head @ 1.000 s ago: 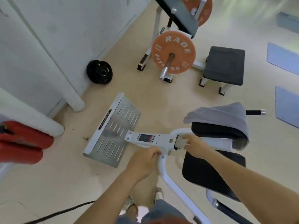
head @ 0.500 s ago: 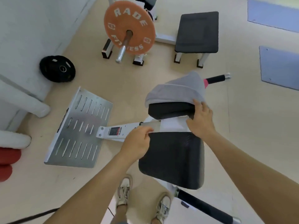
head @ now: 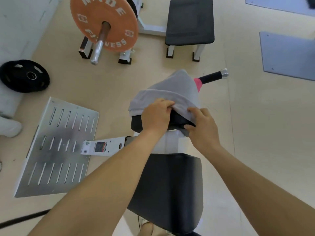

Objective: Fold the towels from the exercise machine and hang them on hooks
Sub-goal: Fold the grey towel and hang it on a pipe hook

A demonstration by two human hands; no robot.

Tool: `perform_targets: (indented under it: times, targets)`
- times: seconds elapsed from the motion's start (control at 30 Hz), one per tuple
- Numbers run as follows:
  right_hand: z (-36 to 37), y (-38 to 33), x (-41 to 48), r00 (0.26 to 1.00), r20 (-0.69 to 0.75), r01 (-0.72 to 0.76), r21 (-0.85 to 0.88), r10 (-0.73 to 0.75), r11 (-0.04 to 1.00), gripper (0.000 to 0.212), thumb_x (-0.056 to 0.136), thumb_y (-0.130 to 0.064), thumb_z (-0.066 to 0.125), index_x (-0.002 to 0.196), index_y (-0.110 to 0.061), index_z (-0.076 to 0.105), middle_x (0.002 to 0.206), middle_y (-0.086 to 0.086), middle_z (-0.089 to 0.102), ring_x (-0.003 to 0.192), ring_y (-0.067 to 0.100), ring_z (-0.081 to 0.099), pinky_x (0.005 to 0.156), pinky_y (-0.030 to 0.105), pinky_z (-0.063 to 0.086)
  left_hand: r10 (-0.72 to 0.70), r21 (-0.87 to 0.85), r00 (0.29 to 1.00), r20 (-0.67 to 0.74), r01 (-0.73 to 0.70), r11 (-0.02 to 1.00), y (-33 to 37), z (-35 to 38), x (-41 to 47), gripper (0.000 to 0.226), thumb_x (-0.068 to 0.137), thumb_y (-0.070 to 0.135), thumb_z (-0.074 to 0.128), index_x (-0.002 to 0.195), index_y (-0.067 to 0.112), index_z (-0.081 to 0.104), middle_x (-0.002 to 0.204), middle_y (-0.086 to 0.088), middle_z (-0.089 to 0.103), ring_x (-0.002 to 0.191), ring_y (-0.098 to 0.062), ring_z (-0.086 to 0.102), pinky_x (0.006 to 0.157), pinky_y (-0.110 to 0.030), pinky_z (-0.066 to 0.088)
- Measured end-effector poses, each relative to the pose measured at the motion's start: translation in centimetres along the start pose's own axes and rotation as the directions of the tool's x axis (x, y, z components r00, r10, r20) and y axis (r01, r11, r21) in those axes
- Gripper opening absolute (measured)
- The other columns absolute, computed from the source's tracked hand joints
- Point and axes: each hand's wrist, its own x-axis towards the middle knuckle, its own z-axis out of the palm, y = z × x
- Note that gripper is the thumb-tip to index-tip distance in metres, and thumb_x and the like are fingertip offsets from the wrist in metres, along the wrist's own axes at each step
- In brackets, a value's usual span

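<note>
A grey towel (head: 172,89) is draped over the upper black pad (head: 177,119) of the white exercise machine (head: 170,143). My left hand (head: 156,114) grips the towel's near hem with curled fingers. My right hand (head: 202,126) pinches the towel's right hem, thumb under the pad edge. A bit of pink cloth (head: 197,82) shows behind the grey towel by a black handle (head: 212,76). The machine's black seat (head: 168,189) lies below my forearms. No hooks are in view.
A slotted metal footplate (head: 56,147) lies on the floor at left. An orange weight plate (head: 104,23) on a bar and a black stool (head: 190,21) stand beyond. A black weight plate (head: 23,75) leans by the wall. Grey floor mats (head: 288,55) lie at right.
Both hands left the machine's white frame and moved up onto the grey towel, taking hold of its near hem. The view shifted forward over the machine.
</note>
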Motion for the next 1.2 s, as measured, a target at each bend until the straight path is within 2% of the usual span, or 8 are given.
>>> perform_targets:
  times: [0.23, 0.37, 0.53, 0.7, 0.9, 1.0, 1.13, 1.2]
  targets:
    - [-3.1, -0.9, 0.5, 0.994, 0.100, 0.020, 0.213, -0.042, 0.977, 0.053, 0.081, -0.014, 0.065, 0.131, -0.025, 0.050, 0.122, 0.002, 0.041, 0.107, 0.015, 0.044, 0.090, 0.020, 0.032, 0.065, 0.015, 0.998, -0.022, -0.065, 0.998, 2.5, -2.6, -1.0, 0.025, 0.096, 0.018, 0.049, 0.091, 0.015, 0.073, 0.086, -0.001, 0.069, 0.084, -0.023, 0.056, 0.071, -0.030, 0.043]
    - [-5.3, -2.2, -0.4, 0.989, 0.073, 0.095, 0.330, -0.125, 0.939, 0.024, 0.088, -0.014, 0.055, 0.109, -0.022, 0.063, 0.095, -0.004, 0.057, 0.082, 0.013, 0.055, 0.072, 0.022, 0.040, 0.032, -0.033, 0.995, -0.099, -0.036, 0.999, 6.8, -4.9, -4.0, 0.020, 0.098, 0.018, 0.043, 0.098, 0.013, 0.062, 0.089, -0.001, 0.061, 0.082, -0.018, 0.052, 0.067, -0.022, 0.030]
    - [-10.1, -1.2, -3.0, 0.937, -0.030, 0.349, 0.159, -0.348, 0.924, 0.013, 0.086, -0.007, 0.048, 0.084, -0.011, 0.060, 0.081, 0.002, 0.053, 0.071, 0.022, 0.048, 0.061, 0.030, 0.033, -0.122, -0.109, 0.981, -0.149, 0.106, 0.988, 13.5, -7.2, -10.3, 0.017, 0.100, 0.029, 0.042, 0.107, 0.022, 0.056, 0.081, 0.008, 0.056, 0.073, -0.012, 0.052, 0.065, -0.026, 0.040]
    - [-16.7, 0.9, -5.9, 0.850, 0.007, 0.527, -0.055, -0.527, 0.848, 0.019, 0.085, 0.002, 0.044, 0.076, -0.015, 0.046, 0.072, 0.003, 0.048, 0.065, 0.026, 0.044, 0.053, 0.029, 0.029, -0.281, -0.175, 0.959, 0.014, 0.280, 0.944, 19.3, -10.0, -17.0, 0.010, 0.088, 0.026, 0.061, 0.084, 0.022, 0.067, 0.054, 0.014, 0.049, 0.053, -0.002, 0.043, 0.054, -0.016, 0.034]
    - [-20.1, -2.0, -6.6, 0.745, -0.086, 0.665, 0.018, -0.662, 0.747, 0.022, 0.079, -0.001, 0.039, 0.077, -0.019, 0.052, 0.067, 0.001, 0.055, 0.062, 0.025, 0.052, 0.054, 0.031, 0.038, -0.442, -0.259, 0.897, -0.018, 0.423, 0.868, 20.8, -13.8, -22.9, 0.015, 0.075, 0.021, 0.050, 0.064, 0.015, 0.059, 0.054, 0.007, 0.047, 0.054, -0.009, 0.043, 0.054, -0.025, 0.035]
    - [-19.1, -4.6, -7.5, 0.707, 0.107, 0.707, -0.077, -0.699, 0.703, 0.022, 0.080, 0.001, 0.043, 0.087, -0.014, 0.058, 0.080, 0.003, 0.060, 0.076, 0.026, 0.057, 0.063, 0.036, 0.045, -0.542, -0.317, 0.830, -0.127, 0.484, 0.816, 19.0, -14.2, -24.2, 0.012, 0.062, 0.010, 0.038, 0.053, 0.017, 0.040, 0.051, 0.005, 0.030, 0.051, -0.015, 0.028, 0.052, -0.027, 0.022]
    - [-17.0, -4.4, -8.8, 0.517, 0.607, 0.852, -0.437, -0.604, 0.289, 0.022, 0.085, -0.005, 0.049, 0.104, -0.015, 0.055, 0.100, 0.003, 0.061, 0.092, 0.025, 0.060, 0.069, 0.036, 0.049, -0.564, -0.033, 0.816, -0.124, 0.565, 0.825, 15.4, -14.8, -26.0, 0.008, 0.051, 0.013, 0.034, 0.050, 0.018, 0.027, 0.052, 0.007, 0.024, 0.057, -0.018, 0.023, 0.053, -0.031, 0.018]
    - [-17.1, -5.5, -8.1, 0.587, 0.602, 0.809, -0.465, -0.541, 0.360, 0.019, 0.083, -0.005, 0.050, 0.098, -0.016, 0.056, 0.097, 0.003, 0.063, 0.085, 0.023, 0.058, 0.068, 0.035, 0.051, -0.607, 0.174, 0.764, -0.219, 0.642, 0.746, 14.2, -15.2, -26.7, 0.010, 0.064, 0.014, 0.044, 0.054, 0.013, 0.046, 0.057, 0.002, 0.046, 0.060, -0.024, 0.038, 0.052, -0.028, 0.027]
